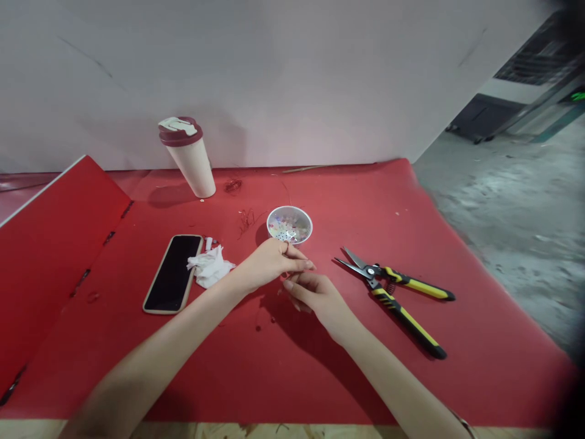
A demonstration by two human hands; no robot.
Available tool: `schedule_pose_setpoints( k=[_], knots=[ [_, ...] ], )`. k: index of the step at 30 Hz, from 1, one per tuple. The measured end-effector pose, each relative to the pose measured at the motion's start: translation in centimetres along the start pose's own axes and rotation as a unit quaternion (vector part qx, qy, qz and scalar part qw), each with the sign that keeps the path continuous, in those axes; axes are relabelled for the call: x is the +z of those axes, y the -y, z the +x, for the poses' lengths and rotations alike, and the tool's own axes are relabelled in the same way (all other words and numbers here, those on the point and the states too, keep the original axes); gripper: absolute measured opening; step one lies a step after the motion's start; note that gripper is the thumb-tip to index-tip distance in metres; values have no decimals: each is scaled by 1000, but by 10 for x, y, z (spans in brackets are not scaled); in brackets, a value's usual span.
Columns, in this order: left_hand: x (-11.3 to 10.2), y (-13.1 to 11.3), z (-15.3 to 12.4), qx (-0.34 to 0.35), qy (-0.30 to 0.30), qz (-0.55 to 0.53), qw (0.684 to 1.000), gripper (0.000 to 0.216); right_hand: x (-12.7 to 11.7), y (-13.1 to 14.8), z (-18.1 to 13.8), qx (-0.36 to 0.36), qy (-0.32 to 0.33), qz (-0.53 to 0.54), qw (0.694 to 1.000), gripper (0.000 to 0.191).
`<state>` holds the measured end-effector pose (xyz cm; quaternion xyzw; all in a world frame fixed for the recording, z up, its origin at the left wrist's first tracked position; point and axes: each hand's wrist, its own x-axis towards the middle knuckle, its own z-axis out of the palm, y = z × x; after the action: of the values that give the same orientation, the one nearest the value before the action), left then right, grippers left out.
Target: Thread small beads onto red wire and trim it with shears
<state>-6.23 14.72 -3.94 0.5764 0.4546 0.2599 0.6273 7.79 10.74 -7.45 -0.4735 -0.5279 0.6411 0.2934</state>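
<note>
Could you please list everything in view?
bowl: one, white, centre
small pieces: many, mixed colours, inside bowl
shears: one, black and yellow, right
phone: one, black, beige case, left
tissue: one, white, against phone
cup: one, cream, dark-red lid, back left
wire tangles: two, red, left of bowl
stick: one, tan, back edge
panel: one, red, far left
cover: one, red, underneath
wall: one, pale grey, behind
floor: one, grey, right
box: one, dark grey, upper right
left grip: one, ungloved, before bowl
right grip: one, ungloved, beside left
</note>
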Motion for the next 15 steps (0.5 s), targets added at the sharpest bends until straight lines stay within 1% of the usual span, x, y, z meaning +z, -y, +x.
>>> schedule_pose_setpoints(
  k=[5, 10, 15],
  knots=[
    [0, -2, -1, -1, -4, 8, 1000, 22, -1, 0, -1, 5, 7, -4, 1000, 41],
    [2, -2, -1, -4, -9, -4, 1000, 21, 0, 0, -1, 0, -2, 2, 1000, 43],
    [3, 0, 1, -15, -17, -12, 1000, 24, 0, -2, 1, 6, -5, 2, 1000, 40]
  ],
)
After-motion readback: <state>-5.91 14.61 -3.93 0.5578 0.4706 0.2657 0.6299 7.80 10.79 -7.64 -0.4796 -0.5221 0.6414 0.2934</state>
